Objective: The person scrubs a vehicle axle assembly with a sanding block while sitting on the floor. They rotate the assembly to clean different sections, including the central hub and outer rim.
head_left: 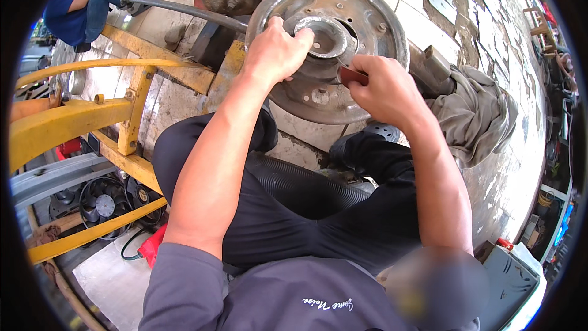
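Observation:
A round rusty brake backing plate [367, 18] on an axle end faces me at the top centre, with a grey hub [324, 35] in its middle. My left hand [275, 52] rests on the plate's left side, fingers curled against the hub. My right hand [383, 89] grips a tool with a dark red handle [353, 76], its thin metal tip pointing at the plate just below the hub. My knees in black trousers lie beneath both forearms.
A yellow steel frame [79, 119] runs along the left, with black fans [104, 202] under it. A grey rag [484, 116] lies right of the plate. Another person in blue [82, 9] crouches at top left. Shelves and clutter line the right edge.

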Motion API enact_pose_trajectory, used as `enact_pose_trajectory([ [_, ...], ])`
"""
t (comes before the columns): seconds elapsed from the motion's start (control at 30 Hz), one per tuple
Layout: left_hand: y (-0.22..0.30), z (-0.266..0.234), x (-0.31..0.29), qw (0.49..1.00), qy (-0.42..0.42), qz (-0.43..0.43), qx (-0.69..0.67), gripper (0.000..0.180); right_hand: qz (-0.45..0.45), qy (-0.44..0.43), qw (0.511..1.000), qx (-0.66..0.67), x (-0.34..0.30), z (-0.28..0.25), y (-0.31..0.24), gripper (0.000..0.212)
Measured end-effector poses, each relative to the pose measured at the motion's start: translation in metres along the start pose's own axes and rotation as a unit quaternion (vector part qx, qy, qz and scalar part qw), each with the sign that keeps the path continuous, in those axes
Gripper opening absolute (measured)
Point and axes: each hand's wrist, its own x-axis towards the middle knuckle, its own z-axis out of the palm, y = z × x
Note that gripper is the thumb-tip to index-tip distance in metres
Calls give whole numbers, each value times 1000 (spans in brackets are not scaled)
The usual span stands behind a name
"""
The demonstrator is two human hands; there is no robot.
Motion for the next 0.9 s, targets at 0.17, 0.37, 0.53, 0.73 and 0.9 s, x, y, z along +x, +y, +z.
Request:
enact_pose_trajectory([
  [0.17,9,-8,-3,999,-35,-26,2,75,-21,44,998,48,-5,-6,25,18],
  [0.37,6,-7,1,998,-47,-33,-5,78,-156,105,981,40,-3,14,22,13],
  [0.53,2,-6,3,998,-47,-32,-3,77,-163,89,977,-101,-2,2,30,11],
  [0.73,5,-7,3,998,-58,-34,0,76,-171,129,976,-48,-6,13,23,11],
  [0.9,4,-8,1,998,-60,-32,-9,75,-161,85,980,-84,2,8,25,13],
])
